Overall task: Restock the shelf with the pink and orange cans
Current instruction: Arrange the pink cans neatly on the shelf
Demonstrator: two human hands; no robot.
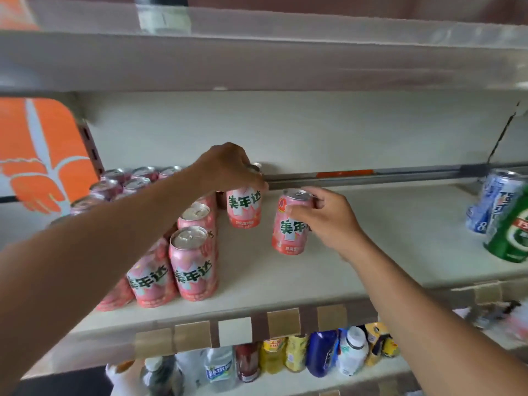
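Pink can (289, 224) is held in the right hand (328, 221), fingers (300, 208) wrapped round its upper half from the right side, thumb side toward the rim. Its long axis is near vertical, top tilted slightly right, base at or just above the shelf (357, 252); contact with the surface cannot be confirmed. A second pink can (243, 208) is gripped from above by the left hand (228, 167), fingertips closed over its top rim, axis upright, positioned further back near the rear rail (371, 175).

Governing relation: the open slot lies directly beside and right of the existing pink block (188, 252), and the right-hand can sits just right of and nearer the front than the left-hand can. The right hand is nearer the vacant area; the left forearm crosses over the stocked rows.

Surroundings: darker-topped cans (125, 181) fill the far left. A blue can (494, 201) and a green can (511, 232) stand well apart at the right edge. Judgement: the path is unobstructed; the main risk is knocking the front pink cans with the left forearm during withdrawal
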